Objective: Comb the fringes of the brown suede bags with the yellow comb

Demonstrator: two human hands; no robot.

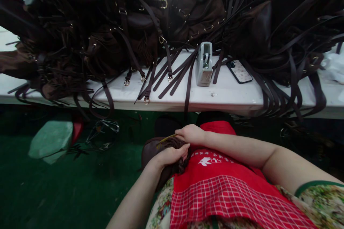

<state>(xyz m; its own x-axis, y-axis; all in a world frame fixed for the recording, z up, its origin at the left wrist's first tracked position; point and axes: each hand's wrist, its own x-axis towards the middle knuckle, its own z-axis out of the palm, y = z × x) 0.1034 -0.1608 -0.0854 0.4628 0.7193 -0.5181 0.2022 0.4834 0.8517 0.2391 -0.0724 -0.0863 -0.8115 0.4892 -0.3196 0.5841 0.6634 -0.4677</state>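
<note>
A dark brown leather bag with gathered, fringe-like strands lies across my lap, partly hidden by my hands. My left hand is closed around its gathered side, thumb pointing toward the right hand. Fingers curled, my right hand grips the bag's upper edge just beyond the left. A thin yellow strip runs from my right fingertips over the brown leather; I cannot tell what it is. Beneath both hands is the red apron that I wear.
Brown bags with buckled straps are heaped along the white table. Near its front edge stand a grey tape dispenser, a phone and a small safety pin. Straps hang over the edge. A pale green stool-like object is on the floor.
</note>
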